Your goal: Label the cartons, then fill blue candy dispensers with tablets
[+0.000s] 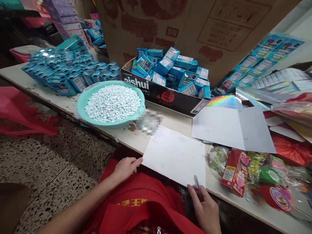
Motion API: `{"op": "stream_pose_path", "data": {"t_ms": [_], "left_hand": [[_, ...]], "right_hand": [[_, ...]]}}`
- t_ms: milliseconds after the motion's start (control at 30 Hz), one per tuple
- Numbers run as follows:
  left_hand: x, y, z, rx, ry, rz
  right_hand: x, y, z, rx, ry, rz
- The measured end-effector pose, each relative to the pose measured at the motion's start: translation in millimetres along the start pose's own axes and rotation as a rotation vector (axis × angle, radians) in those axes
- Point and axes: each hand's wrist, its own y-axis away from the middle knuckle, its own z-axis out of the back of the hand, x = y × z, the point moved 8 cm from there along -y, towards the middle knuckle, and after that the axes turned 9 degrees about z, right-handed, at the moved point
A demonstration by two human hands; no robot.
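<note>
A white sheet of paper (175,156) with faint writing near its top lies at the front edge of the table. My left hand (126,167) is closed at the sheet's left corner, thumb and forefinger pinching its edge. Between the fingers of my right hand (204,206) is a pen (197,182), pointing up over the sheet's lower right corner. Left of the paper stands a turquoise basin (109,124) full of small pale blue candies (112,102). A blurred patch hides whatever lies between basin and paper.
Behind the paper, a black carton (168,102) holds a heap of blue candy boxes (184,61). Rows of similar boxes (63,87) stand at the left. Folded white card (219,125) and a red box (235,174) lie right. A large cardboard box (187,29) rises behind.
</note>
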Motion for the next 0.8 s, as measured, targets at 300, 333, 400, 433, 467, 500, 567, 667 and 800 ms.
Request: {"op": "stream_pose_path", "data": {"t_ms": [300,333,400,433,467,500,567,667,800], "left_hand": [[-7.1,-4.2,-47.8,0.286,0.407,0.005],[-5.5,-3.8,-47.6,0.289,0.403,0.011],[-2.3,-3.3,-47.0,0.291,0.398,0.019],[-1.1,-3.3,-46.9,0.290,0.396,0.021],[0.0,-3.6,-47.1,0.290,0.395,0.022],[0.9,-4.0,-47.5,0.289,0.394,0.023],[2.5,-5.5,-48.6,0.287,0.390,0.024],[4.1,-7.9,-50.9,0.292,0.392,0.020],[4.0,-8.0,-52.0,0.298,0.383,0.006]], "right_hand": [[-73.5,20.4,18.1,0.005,0.114,-0.336],[-79.2,22.1,19.3,-0.012,0.096,-0.354],[-87.0,24.8,21.7,-0.079,0.031,-0.397],[-89.3,25.9,22.5,-0.118,-0.011,-0.421],[-90.6,26.4,22.5,-0.147,-0.052,-0.443],[-91.0,26.2,21.9,-0.162,-0.086,-0.458],[-89.7,24.0,19.5,-0.151,-0.121,-0.463],[-87.9,21.6,17.2,-0.135,-0.127,-0.459],[-83.8,21.7,12.1,-0.198,-0.271,-0.428]]}}
